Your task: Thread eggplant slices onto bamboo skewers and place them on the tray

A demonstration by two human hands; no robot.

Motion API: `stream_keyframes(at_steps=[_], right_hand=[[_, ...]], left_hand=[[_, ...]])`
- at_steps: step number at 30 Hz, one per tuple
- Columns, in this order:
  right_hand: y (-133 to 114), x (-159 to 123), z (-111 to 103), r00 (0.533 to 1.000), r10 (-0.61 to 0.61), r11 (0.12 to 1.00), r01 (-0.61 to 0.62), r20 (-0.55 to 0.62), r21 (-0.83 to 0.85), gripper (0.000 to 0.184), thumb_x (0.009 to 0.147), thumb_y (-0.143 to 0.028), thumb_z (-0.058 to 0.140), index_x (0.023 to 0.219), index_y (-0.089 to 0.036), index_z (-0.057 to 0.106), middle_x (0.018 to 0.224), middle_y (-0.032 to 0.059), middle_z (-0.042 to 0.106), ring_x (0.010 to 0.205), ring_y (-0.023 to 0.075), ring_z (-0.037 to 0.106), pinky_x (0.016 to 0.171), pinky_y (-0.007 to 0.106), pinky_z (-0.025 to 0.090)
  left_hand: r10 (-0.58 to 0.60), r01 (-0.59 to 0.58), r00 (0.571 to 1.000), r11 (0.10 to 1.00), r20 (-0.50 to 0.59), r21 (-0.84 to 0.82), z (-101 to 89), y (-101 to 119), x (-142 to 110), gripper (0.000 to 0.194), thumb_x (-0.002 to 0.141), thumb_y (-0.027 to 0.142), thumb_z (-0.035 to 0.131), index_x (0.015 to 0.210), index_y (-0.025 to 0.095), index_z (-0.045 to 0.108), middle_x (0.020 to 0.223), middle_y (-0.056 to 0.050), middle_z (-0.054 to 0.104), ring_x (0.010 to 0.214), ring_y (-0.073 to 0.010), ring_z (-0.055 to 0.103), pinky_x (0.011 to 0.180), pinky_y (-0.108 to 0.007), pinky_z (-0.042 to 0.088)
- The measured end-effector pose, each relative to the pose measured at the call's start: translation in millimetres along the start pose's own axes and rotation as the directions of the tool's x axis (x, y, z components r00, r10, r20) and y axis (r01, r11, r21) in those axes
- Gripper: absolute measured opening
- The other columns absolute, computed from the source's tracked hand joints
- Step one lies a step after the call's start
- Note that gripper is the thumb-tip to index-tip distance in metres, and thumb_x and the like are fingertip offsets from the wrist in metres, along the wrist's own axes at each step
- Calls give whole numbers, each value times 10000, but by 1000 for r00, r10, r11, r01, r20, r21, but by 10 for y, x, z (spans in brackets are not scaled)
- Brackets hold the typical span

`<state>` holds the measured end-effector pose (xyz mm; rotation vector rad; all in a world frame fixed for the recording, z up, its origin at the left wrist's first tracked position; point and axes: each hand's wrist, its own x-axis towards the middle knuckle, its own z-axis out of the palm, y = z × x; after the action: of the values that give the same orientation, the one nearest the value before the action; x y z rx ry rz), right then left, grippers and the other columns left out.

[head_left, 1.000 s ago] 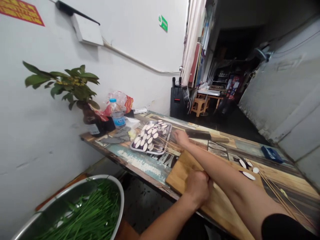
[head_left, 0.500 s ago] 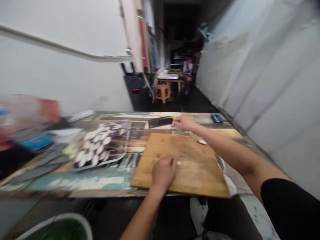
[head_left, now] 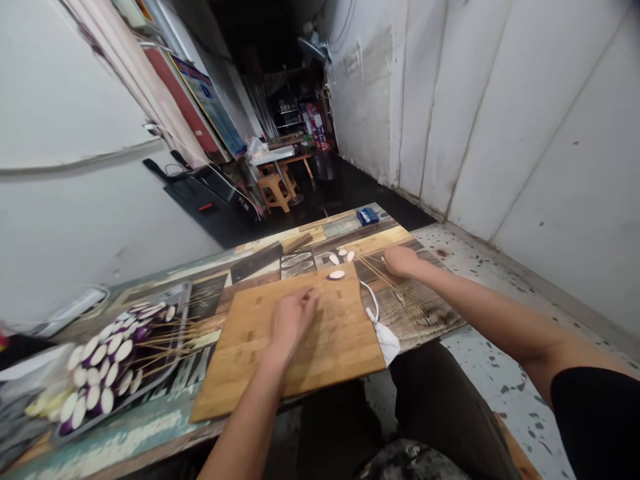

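Observation:
My left hand (head_left: 293, 317) rests over the wooden cutting board (head_left: 240, 353), thumb and fingers pinched together; anything between them is too small to make out. Right of the board, my right hand (head_left: 401, 260) has its fingers curled beside several loose bamboo skewers (head_left: 383, 275); what its fingertips hold is hidden. One eggplant slice (head_left: 337, 275) lies on the board's far right corner, and more slices (head_left: 334, 259) are just beyond it. Behind the board lies a cleaver (head_left: 257, 261) with a wooden handle. At the left, a metal tray (head_left: 186, 300) bears skewered purple-skinned eggplant slices (head_left: 107, 363).
A small blue box (head_left: 367, 216) stands at the table's far right corner. By the board's right edge lies a white cord with a white cloth-like piece (head_left: 387, 343). Plastic bags (head_left: 37, 373) lie at the left. Farther back are a stool (head_left: 274, 192) and walls on both sides.
The view has turned right and tilted. My right hand has left the cleaver handle beyond the board and moved right to the skewers. My left hand stays pinched over the board.

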<state>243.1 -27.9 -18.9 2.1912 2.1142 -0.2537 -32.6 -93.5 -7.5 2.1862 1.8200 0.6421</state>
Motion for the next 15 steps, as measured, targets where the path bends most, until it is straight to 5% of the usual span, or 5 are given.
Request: stream_keyframes(at_steps=[5, 8, 11, 13, 15], right_hand=[[97, 22, -124, 998, -32, 998, 35, -56, 54, 324, 687, -253, 621, 947, -62, 652, 968, 213, 638, 964, 276, 590, 811, 321, 452], [222, -32, -175, 991, -52, 993, 65, -127, 102, 274, 688, -264, 594, 878, -76, 657, 921, 174, 656, 938, 251, 597, 774, 270, 456], [251, -104, -156, 987, -46, 950, 90, -151, 301, 191, 710, -261, 549, 796, -118, 642, 715, 75, 667, 702, 163, 626, 609, 197, 458], [156, -141, -119, 990, -28, 806, 105, -141, 583, 147, 720, -226, 527, 781, -128, 619, 552, 9, 605, 483, 99, 551, 456, 163, 401], [-38, -167, -85, 990, -28, 553, 132, -141, 823, 147, 734, -170, 499, 832, -123, 597, 482, -34, 536, 359, 57, 437, 361, 147, 316]], left_hand=[[119, -121, 992, 992, 46, 47, 361, 250, 525, 313, 797, 353, 485, 998, 170, 640, 998, -106, 634, 939, -226, 549, 806, -311, 388], [146, -149, 988, 987, 44, 65, 476, 271, 601, 212, 756, 336, 546, 831, 171, 657, 900, -100, 632, 899, -225, 546, 789, -316, 387], [72, -73, 997, 996, -19, -49, 525, 266, 561, 210, 708, 336, 602, 826, 163, 622, 842, -72, 627, 784, -189, 557, 693, -285, 400], [53, -60, 998, 983, -44, -176, 533, 256, 540, 230, 709, 359, 602, 827, 161, 608, 776, -46, 626, 703, -160, 554, 646, -264, 398], [21, -40, 998, 945, -62, -325, 517, 229, 560, 217, 690, 347, 625, 800, 160, 616, 728, -29, 624, 665, -140, 550, 643, -252, 403]])
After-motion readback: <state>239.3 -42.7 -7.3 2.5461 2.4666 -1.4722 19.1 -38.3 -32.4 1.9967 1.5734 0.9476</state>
